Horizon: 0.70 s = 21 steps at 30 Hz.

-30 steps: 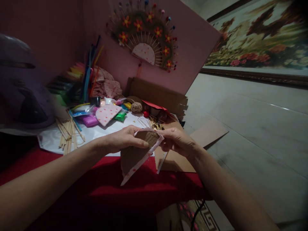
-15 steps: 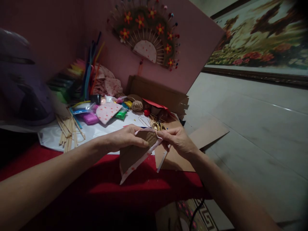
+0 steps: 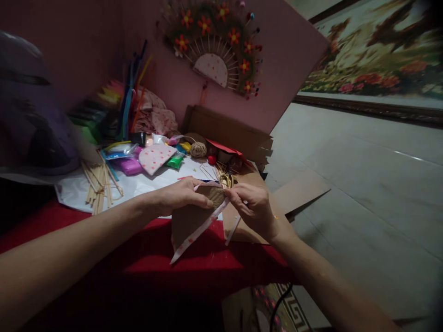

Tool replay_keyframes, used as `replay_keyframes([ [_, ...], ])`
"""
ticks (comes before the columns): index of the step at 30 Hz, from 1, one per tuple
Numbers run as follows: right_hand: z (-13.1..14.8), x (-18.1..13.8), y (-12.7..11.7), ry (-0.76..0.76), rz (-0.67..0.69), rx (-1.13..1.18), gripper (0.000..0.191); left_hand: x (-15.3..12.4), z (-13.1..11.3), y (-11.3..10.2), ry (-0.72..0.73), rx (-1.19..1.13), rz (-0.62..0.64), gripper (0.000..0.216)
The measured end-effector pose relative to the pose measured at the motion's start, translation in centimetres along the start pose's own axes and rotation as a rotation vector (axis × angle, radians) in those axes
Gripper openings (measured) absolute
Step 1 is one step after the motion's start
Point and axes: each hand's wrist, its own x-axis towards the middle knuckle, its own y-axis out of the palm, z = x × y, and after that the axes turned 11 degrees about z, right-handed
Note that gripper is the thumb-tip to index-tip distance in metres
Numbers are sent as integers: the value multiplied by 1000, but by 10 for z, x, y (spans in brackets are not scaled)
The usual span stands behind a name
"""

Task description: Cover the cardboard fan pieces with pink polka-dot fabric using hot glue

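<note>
A piece of brown cardboard (image 3: 188, 224) with pink spotted fabric folded over its edges is held up above the table's front edge. My left hand (image 3: 183, 196) grips it from the left, thumb lying across the brown face and fingers hidden behind. At the upper right corner, my right hand (image 3: 251, 203) pinches the fabric edging (image 3: 197, 236) between thumb and fingertips. Just behind the hands lie gold-handled scissors (image 3: 227, 180). A thin white stick (image 3: 233, 230) lies below my right hand on a flat cardboard sheet (image 3: 247, 233).
Wooden sticks (image 3: 98, 186) lie at the left on white sheeting. Behind are a spotted half-round piece (image 3: 156, 158), coloured clay packets (image 3: 128, 166) and a twine ball (image 3: 198, 149). A decorated fan (image 3: 212, 69) hangs on the pink wall. Red cloth (image 3: 145, 249) covers the table front.
My right hand has turned slightly, its fingers curling in more at the cardboard's corner. My left hand keeps its hold. The whole view has shifted slightly.
</note>
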Motion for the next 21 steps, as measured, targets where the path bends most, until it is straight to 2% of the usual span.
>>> replay_keyframes([
  [4, -5, -1, 3, -105, 15, -276, 29, 2, 5, -1, -9, -21, 16, 39],
  [7, -7, -3, 7, -84, 43, -307, 32, 5, 8, -3, -17, -44, 13, 37],
  [9, -8, -3, 10, 37, 22, -133, 33, 5, 7, -4, -23, -84, 25, 35],
  [12, -10, 1, 11, 350, -28, 428, 40, 3, 1, -7, 19, -148, 66, 35],
  [14, -11, 7, 11, 506, 5, 829, 44, 1, -2, -9, 48, -162, 80, 35],
  [16, -11, 14, 9, 565, 84, 1110, 41, -1, -3, -12, 39, -134, 74, 34],
  [18, -11, 20, 7, 592, 179, 1256, 34, -1, -3, -14, 12, -75, 74, 31],
  [21, -10, 24, 5, 666, 313, 1352, 30, -2, -1, -17, -32, 20, 107, 31],
])
